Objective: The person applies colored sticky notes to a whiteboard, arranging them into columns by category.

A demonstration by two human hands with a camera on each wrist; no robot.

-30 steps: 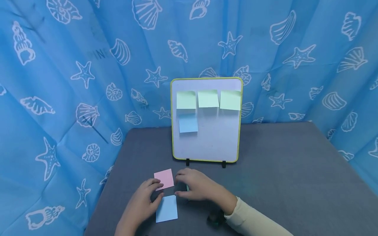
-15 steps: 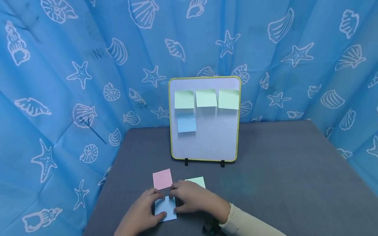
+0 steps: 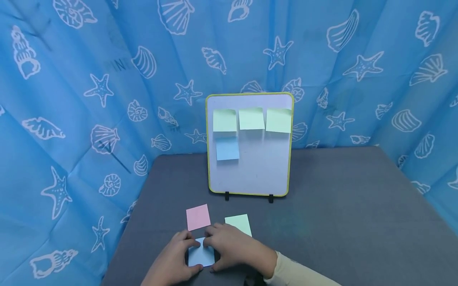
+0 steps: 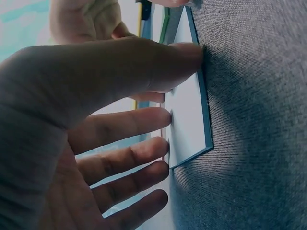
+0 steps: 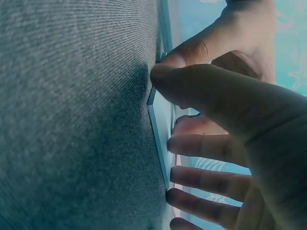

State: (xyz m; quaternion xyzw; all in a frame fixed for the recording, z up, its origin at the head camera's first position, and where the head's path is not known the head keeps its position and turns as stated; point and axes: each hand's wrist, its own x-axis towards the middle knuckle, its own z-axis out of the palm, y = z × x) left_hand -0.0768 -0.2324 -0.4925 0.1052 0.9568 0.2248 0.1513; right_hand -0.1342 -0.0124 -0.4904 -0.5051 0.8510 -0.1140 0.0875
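Note:
A light blue sticky note pad lies flat on the grey tabletop between my hands. My left hand grips its left side, thumb at the near edge and index finger by the far edge. My right hand has the pad's right side in the same way, with its thumb at the near corner. The left wrist view shows the thickness of the pad along its edge; the right wrist view has the pad partly behind the thumb. No sheet is seen lifted from it.
Just beyond lie a pink sticky note pad and a pale green pad, the latter partly covered by my right hand. A yellow-rimmed whiteboard stands behind, bearing several green notes and a blue note. A shell-patterned curtain hangs around the table.
My right hand has come down from the green pad to the blue pad, uncovering the green one. My left hand has left the pink pad for the blue pad too.

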